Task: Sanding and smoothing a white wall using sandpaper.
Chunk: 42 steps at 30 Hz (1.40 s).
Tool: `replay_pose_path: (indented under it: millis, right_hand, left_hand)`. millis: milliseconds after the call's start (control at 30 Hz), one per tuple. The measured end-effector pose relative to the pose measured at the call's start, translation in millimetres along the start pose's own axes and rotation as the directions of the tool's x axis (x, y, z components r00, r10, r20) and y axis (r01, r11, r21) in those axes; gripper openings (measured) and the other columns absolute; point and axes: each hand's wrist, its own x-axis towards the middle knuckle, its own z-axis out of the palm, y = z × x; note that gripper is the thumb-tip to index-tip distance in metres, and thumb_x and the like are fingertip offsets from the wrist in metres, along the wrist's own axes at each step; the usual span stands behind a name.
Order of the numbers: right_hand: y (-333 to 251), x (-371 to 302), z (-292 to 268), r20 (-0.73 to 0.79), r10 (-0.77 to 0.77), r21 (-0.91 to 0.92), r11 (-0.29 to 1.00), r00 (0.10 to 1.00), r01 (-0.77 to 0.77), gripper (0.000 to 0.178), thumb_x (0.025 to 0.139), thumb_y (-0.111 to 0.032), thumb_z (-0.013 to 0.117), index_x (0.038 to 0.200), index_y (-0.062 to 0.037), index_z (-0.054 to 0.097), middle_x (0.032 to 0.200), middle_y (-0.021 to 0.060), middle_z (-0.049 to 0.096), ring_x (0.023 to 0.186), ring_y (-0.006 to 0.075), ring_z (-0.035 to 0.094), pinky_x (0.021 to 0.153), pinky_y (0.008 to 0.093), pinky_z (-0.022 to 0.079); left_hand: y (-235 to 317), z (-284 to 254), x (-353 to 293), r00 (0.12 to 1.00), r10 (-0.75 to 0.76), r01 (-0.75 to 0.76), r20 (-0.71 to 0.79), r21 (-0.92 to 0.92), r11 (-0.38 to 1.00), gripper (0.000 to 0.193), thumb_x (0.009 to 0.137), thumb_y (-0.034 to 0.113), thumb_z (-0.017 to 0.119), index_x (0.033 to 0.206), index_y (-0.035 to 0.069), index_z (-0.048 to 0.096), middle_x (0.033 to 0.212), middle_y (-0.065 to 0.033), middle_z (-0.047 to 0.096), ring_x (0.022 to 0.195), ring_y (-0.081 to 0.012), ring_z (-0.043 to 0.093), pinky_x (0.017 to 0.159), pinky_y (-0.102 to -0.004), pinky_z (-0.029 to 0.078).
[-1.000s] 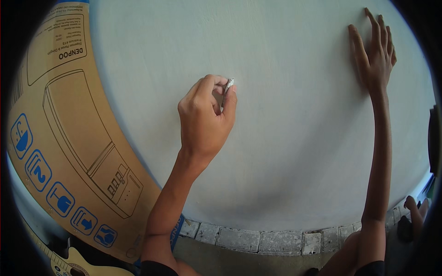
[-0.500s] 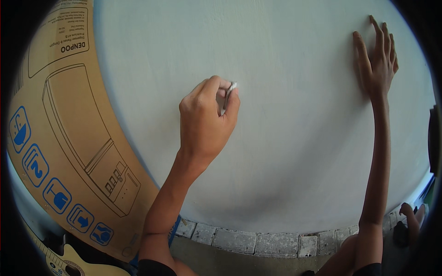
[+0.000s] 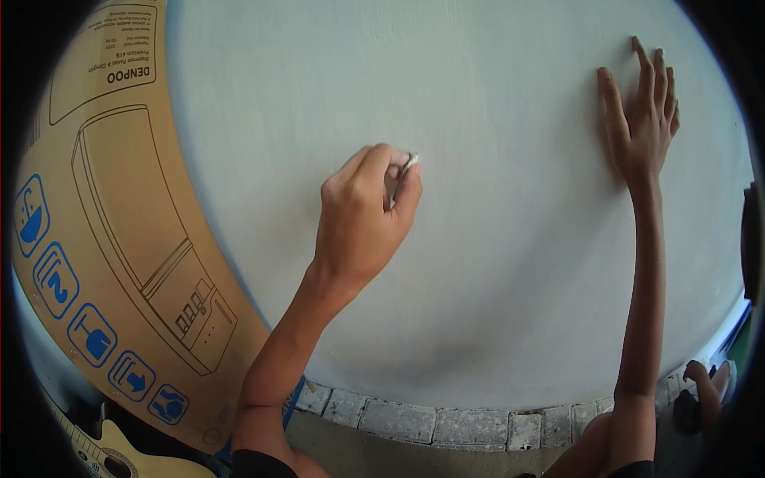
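My left hand [image 3: 362, 211] is raised in front of a pale whitish wall [image 3: 478, 263], its fingers closed in a pinch. Between thumb and fingers is a small, thin grey piece with a whitish end [image 3: 412, 160]; most of it is hidden, and its kind is unclear. The whitish end is at or very near the wall. Farther right, my right hand [image 3: 647, 131] rests against the same wall with its fingers stretched out and the thumb apart, holding nothing.
A large brown cardboard box [image 3: 119, 231] with a printed appliance drawing stands along the left. Below it is a pale acoustic guitar [image 3: 147, 464]. Grey blocks [image 3: 398, 421] line the wall's foot. At the lower right, part of another person's limb [image 3: 708, 394] shows.
My left hand has moved slightly right and down with the small piece still pinched. My right hand appears a little lower and farther left, still flat. The view has shifted slightly.
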Motion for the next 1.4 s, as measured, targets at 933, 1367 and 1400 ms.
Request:
replay_pose_path:
  millis: [933,1367,1400]
  right_hand:
    - [50,12,3,-0.101,0.049,-0.073,0.996,0.994,-0.057,0.065,0.097,-0.070,0.044,0.151,-0.0340,0.046,0.160,0.0072,0.044,0.150,0.0327,0.036,0.121,0.0578,0.024]
    - [42,12,0,-0.113,0.034,-0.098,0.994,0.993,-0.045,0.061,0.098,-0.065,0.047,0.150,-0.0325,0.047,0.159,0.0092,0.044,0.149,0.0330,0.037,0.121,0.0559,0.022]
    - [41,12,-1,-0.118,0.023,-0.102,0.994,0.993,-0.035,0.061,0.099,-0.065,0.047,0.150,-0.0324,0.047,0.159,0.0093,0.045,0.149,0.0330,0.037,0.121,0.0559,0.022]
  left_hand:
    - [-13,9,-7,0.990,0.139,-0.138,-0.033,0.051,0.989,0.011,0.088,0.004,0.072,0.093,0.002,0.063,0.074,-0.0061,0.064,0.050,-0.0102,0.053,0.045,-0.0255,0.042]
    - [-20,13,-7,0.970,0.218,-0.190,-0.107,0.220,0.957,0.010,0.093,0.005,0.069,0.099,0.000,0.062,0.089,-0.0093,0.062,0.076,-0.0188,0.062,0.063,-0.0313,0.051]
    - [-24,12,-5,0.974,0.193,-0.166,-0.114,0.217,0.962,0.009,0.093,0.006,0.068,0.099,0.001,0.063,0.089,-0.0091,0.062,0.077,-0.0200,0.062,0.061,-0.0321,0.052]
